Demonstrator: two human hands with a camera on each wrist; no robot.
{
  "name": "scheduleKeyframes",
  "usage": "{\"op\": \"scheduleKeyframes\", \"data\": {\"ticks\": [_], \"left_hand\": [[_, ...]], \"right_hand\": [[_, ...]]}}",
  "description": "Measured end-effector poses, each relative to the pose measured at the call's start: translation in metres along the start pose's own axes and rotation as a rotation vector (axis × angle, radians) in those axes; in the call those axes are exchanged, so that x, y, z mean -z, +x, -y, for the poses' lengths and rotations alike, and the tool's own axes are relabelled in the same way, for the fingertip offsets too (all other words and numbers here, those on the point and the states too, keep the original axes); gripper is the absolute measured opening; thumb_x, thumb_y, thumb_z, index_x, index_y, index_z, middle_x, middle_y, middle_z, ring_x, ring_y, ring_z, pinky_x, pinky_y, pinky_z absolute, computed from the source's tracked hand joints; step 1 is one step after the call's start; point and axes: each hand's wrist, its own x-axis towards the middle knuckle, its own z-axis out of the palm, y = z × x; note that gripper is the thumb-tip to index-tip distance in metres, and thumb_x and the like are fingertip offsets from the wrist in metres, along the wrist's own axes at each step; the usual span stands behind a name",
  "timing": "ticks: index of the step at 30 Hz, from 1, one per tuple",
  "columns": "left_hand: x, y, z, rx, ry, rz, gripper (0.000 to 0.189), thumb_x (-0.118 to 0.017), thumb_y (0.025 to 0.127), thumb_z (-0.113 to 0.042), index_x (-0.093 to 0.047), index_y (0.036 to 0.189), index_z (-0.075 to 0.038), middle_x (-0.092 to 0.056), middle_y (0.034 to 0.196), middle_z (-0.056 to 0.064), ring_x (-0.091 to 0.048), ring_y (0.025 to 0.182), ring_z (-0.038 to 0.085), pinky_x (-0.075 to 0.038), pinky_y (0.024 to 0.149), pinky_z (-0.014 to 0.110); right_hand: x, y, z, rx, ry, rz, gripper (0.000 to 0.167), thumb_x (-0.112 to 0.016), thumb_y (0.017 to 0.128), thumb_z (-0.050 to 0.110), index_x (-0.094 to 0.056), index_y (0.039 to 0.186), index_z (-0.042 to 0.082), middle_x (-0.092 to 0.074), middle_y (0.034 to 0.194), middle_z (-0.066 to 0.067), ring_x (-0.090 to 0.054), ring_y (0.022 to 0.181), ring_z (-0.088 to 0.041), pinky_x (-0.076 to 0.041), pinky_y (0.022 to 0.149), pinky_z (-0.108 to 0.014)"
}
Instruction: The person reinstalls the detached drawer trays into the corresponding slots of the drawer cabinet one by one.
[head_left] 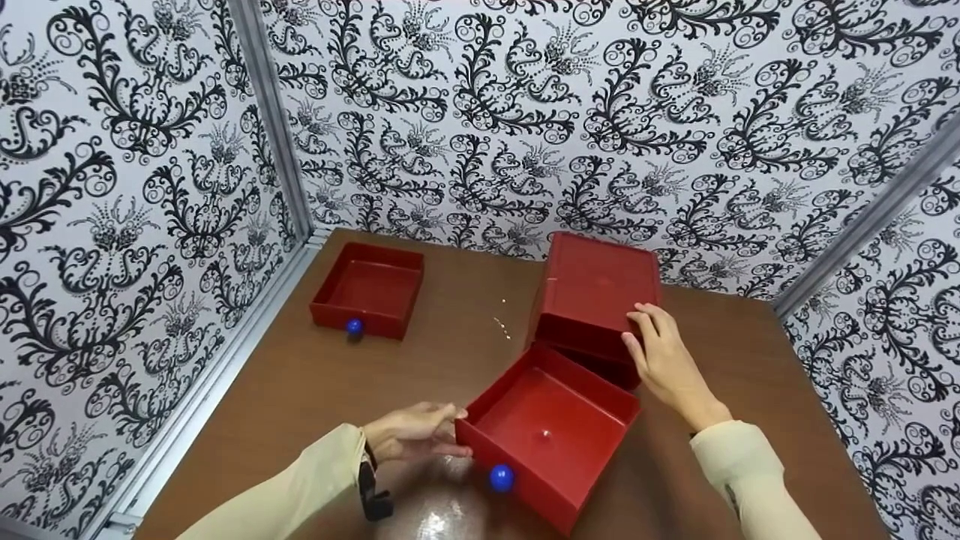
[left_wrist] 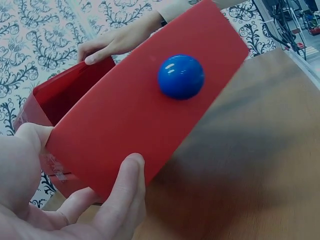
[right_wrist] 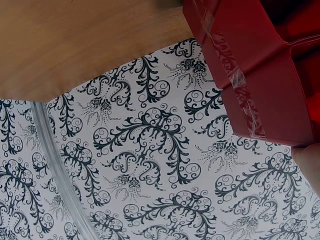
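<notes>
My left hand (head_left: 416, 433) grips the front left corner of a red drawer (head_left: 551, 427) with a round blue knob (head_left: 501, 477) on its front. The drawer is tilted, with its inside showing bare. Its far edge is at the opening of a red cabinet (head_left: 600, 277); how far in it reaches is hidden. In the left wrist view the thumb and fingers (left_wrist: 125, 195) lie on either side of the drawer's end. My right hand (head_left: 666, 364) rests on the cabinet's top right edge, fingers over the top.
A second red drawer (head_left: 367, 281) with a blue knob (head_left: 355, 327) stands at the back left of the brown table (head_left: 300, 405). Patterned walls (head_left: 487, 112) enclose the table's back and sides. Clear tape (right_wrist: 237, 77) runs along the cabinet.
</notes>
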Motion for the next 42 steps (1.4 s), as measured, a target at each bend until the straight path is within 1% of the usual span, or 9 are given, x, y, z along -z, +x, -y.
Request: {"op": "scheduleKeyframes", "data": {"ticks": [6,12,18,21,29,32,36,38,42], "left_hand": [[-0.003,-0.001,-0.003,0.001,-0.019,-0.049,0.033,-0.033,0.107,-0.014,-0.043,0.131,0.006,-0.055,0.117,0.018,-0.070,0.097,0.024,-0.059,0.100,0.039],[-0.016,0.005,-0.004,-0.005,-0.036,-0.121,0.035,-0.037,0.107,-0.016,-0.044,0.133,0.006,-0.055,0.114,0.017,-0.070,0.088,0.023,-0.061,0.096,0.037],[-0.033,0.013,-0.003,-0.067,-0.079,-0.109,0.026,-0.041,0.105,-0.017,-0.055,0.119,0.001,-0.062,0.108,0.013,-0.069,0.093,0.023,-0.060,0.098,0.039],[-0.042,0.018,-0.003,-0.094,-0.104,-0.124,0.023,-0.043,0.105,-0.017,-0.059,0.109,-0.002,-0.066,0.103,0.011,-0.070,0.094,0.022,-0.060,0.099,0.041],[-0.066,0.029,0.002,-0.122,-0.164,-0.200,0.020,-0.045,0.102,-0.013,-0.061,0.105,-0.001,-0.067,0.105,0.012,-0.072,0.101,0.026,-0.060,0.098,0.042],[-0.074,0.033,0.003,-0.142,-0.206,-0.210,0.018,-0.047,0.100,-0.011,-0.063,0.100,-0.003,-0.065,0.104,0.011,-0.071,0.102,0.026,-0.060,0.097,0.042],[-0.085,0.040,0.002,-0.159,-0.260,-0.231,0.016,-0.050,0.096,-0.009,-0.064,0.100,-0.001,-0.060,0.106,0.010,-0.070,0.102,0.025,-0.060,0.097,0.042],[-0.089,0.045,0.001,-0.160,-0.276,-0.249,0.016,-0.051,0.094,-0.008,-0.065,0.100,-0.001,-0.056,0.104,0.007,-0.069,0.099,0.020,-0.061,0.096,0.042],[-0.095,0.056,-0.003,-0.164,-0.285,-0.284,0.013,-0.052,0.094,-0.009,-0.065,0.092,-0.007,-0.048,0.083,-0.004,-0.056,0.079,0.004,-0.060,0.097,0.042]], "right_hand": [[0.001,0.000,0.001,-0.003,0.004,0.006,0.027,-0.060,0.096,0.009,-0.058,0.118,-0.007,-0.054,0.132,-0.028,-0.047,0.129,-0.044,-0.035,0.116,-0.046],[0.001,0.000,0.000,-0.016,0.007,0.015,0.028,-0.059,0.097,0.010,-0.058,0.119,-0.007,-0.053,0.133,-0.028,-0.045,0.131,-0.044,-0.035,0.117,-0.048],[0.000,-0.001,0.000,-0.010,0.011,0.003,0.027,-0.060,0.096,0.009,-0.058,0.119,-0.007,-0.054,0.132,-0.028,-0.046,0.130,-0.045,-0.035,0.116,-0.047],[0.000,-0.001,-0.001,-0.007,0.009,-0.001,0.027,-0.060,0.096,0.008,-0.058,0.119,-0.007,-0.054,0.132,-0.028,-0.047,0.129,-0.045,-0.035,0.116,-0.046],[0.002,0.000,-0.001,0.002,-0.006,-0.001,0.027,-0.061,0.096,0.008,-0.058,0.119,-0.006,-0.054,0.131,-0.029,-0.046,0.129,-0.045,-0.035,0.116,-0.047],[0.002,0.001,-0.001,0.007,-0.006,-0.008,0.027,-0.061,0.095,0.008,-0.058,0.118,-0.007,-0.054,0.131,-0.029,-0.046,0.129,-0.045,-0.035,0.116,-0.046],[0.001,0.001,-0.001,0.005,0.000,-0.011,0.027,-0.061,0.095,0.007,-0.059,0.118,-0.007,-0.054,0.131,-0.029,-0.046,0.129,-0.045,-0.034,0.116,-0.046],[0.001,0.001,-0.001,0.001,0.003,-0.010,0.027,-0.061,0.095,0.008,-0.059,0.118,-0.007,-0.054,0.131,-0.029,-0.046,0.129,-0.045,-0.034,0.116,-0.046],[0.000,0.000,0.000,-0.006,0.008,-0.005,0.028,-0.061,0.095,0.008,-0.058,0.118,-0.007,-0.054,0.131,-0.029,-0.046,0.129,-0.046,-0.034,0.116,-0.046]]}}
